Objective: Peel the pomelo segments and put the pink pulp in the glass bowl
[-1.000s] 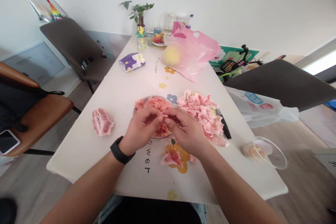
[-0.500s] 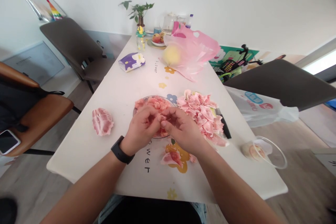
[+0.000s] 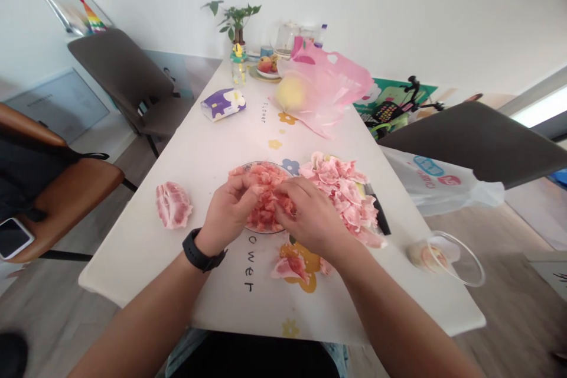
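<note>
A round plate [image 3: 248, 163] heaped with small pieces of raw meat [image 3: 266, 204] sits in front of me. At its left side my left hand [image 3: 233, 207], with a black watch on the wrist, has thumb and fingers closed around a bit of meat. My right hand [image 3: 305, 212] curls over the plate's right side, its fingertips pinched at the meat and partly hidden. Pale, fatty meat scraps [image 3: 339, 189] form a pile to the right, partly over a dark-edged board or blade [image 3: 380, 212]. A larger meat chunk [image 3: 173, 205] lies at left, and a small meat scrap [image 3: 290, 266] nearer me.
Farther back are a purple tissue pack [image 3: 222, 104], a pink plastic bag [image 3: 328, 82] holding something yellow, a fruit plate [image 3: 267, 74] and a potted plant [image 3: 238, 20]. A clear container [image 3: 434, 254] is at right. Chairs [image 3: 119, 71] flank the table [image 3: 133, 248].
My hands were together above the plate and have drawn apart, the left one leftward, the right one slightly rightward. More of the meat on the plate shows between them.
</note>
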A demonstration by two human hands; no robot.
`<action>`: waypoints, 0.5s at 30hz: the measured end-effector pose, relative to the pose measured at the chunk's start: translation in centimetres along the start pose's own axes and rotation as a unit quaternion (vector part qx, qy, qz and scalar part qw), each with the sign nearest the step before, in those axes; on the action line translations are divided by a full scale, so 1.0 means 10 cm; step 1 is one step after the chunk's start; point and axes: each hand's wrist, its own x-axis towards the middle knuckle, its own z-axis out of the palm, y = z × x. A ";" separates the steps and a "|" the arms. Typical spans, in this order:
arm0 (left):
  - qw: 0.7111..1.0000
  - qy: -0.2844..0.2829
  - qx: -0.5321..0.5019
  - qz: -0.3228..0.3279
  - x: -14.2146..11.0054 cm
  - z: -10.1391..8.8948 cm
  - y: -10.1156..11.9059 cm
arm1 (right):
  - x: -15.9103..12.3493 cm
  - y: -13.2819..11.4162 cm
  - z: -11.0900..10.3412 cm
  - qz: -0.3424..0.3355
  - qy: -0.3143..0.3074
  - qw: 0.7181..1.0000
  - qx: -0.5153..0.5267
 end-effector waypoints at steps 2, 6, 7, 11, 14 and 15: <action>1.000 0.019 0.012 -0.002 0.00 -0.01 -0.02 | -0.01 0.00 0.00 0.014 -0.003 1.000 0.023; 0.986 0.052 0.142 0.073 0.01 -0.05 -0.10 | -0.02 -0.05 -0.05 0.079 0.011 0.992 0.102; 0.976 0.060 0.186 0.097 0.01 -0.06 -0.11 | -0.03 -0.06 -0.07 0.100 0.016 0.987 0.123; 0.947 0.082 0.283 0.131 0.05 -0.11 -0.14 | -0.05 -0.05 -0.11 0.166 0.040 0.968 0.182; 0.923 0.062 0.350 0.145 0.08 -0.13 -0.21 | -0.06 -0.01 -0.11 0.192 0.059 0.959 0.200; 0.910 0.049 0.380 0.158 0.09 -0.13 -0.23 | -0.07 0.01 -0.11 0.197 0.065 0.956 0.206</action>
